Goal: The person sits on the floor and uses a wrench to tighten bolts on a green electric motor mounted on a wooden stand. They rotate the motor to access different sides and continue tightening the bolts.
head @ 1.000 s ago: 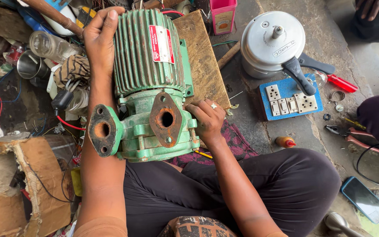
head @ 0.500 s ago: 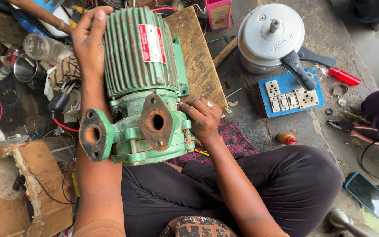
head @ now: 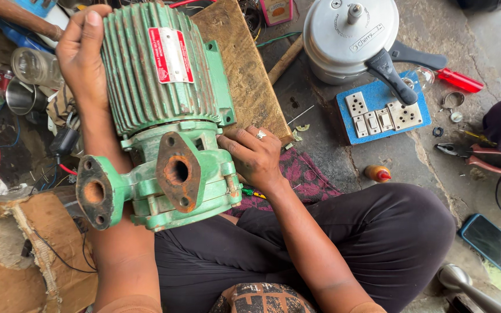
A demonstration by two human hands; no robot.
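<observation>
A green finned electric motor pump (head: 158, 110) with two rusty flanged ports lies tilted over my lap and a wooden board (head: 242, 64). My left hand (head: 82, 55) cups the far end of the motor's ribbed body, fingers wrapped over its top. My right hand (head: 256, 156), wearing a ring, presses against the pump casing's right side near the bolts. Its fingertips are hidden against the casing.
A pressure cooker (head: 352, 37) stands at the top right beside a blue switch board (head: 384, 116). A red screwdriver (head: 459, 80), pliers (head: 474, 156), a small bottle (head: 378, 173) and a phone (head: 494, 243) lie on the floor. Torn cardboard (head: 24, 249), wires and a jar (head: 33, 66) crowd the left.
The pump has shifted left and nearer to me, tilting a little. Both hands stay in the same places on it.
</observation>
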